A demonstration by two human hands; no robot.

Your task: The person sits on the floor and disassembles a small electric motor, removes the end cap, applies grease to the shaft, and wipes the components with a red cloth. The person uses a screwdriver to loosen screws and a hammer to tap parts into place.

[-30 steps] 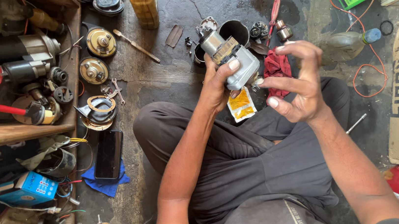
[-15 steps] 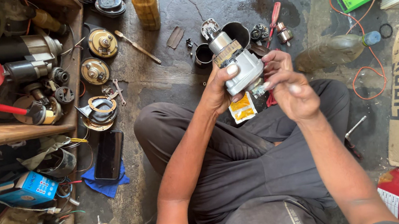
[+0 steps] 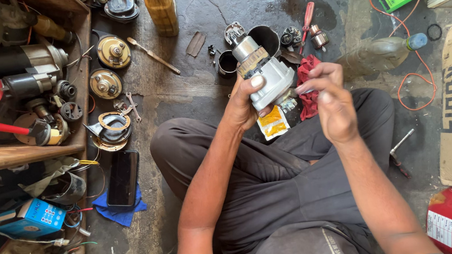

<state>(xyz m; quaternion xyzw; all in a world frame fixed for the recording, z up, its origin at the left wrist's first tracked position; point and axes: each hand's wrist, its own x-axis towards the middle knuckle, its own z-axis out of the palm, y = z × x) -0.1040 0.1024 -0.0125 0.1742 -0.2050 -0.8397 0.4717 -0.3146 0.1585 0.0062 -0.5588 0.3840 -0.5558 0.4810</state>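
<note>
The left hand grips a grey starter-motor housing above the lap while the right hand pinches what may be a small part at its lower end, a fitting step needing careful alignment.
</note>
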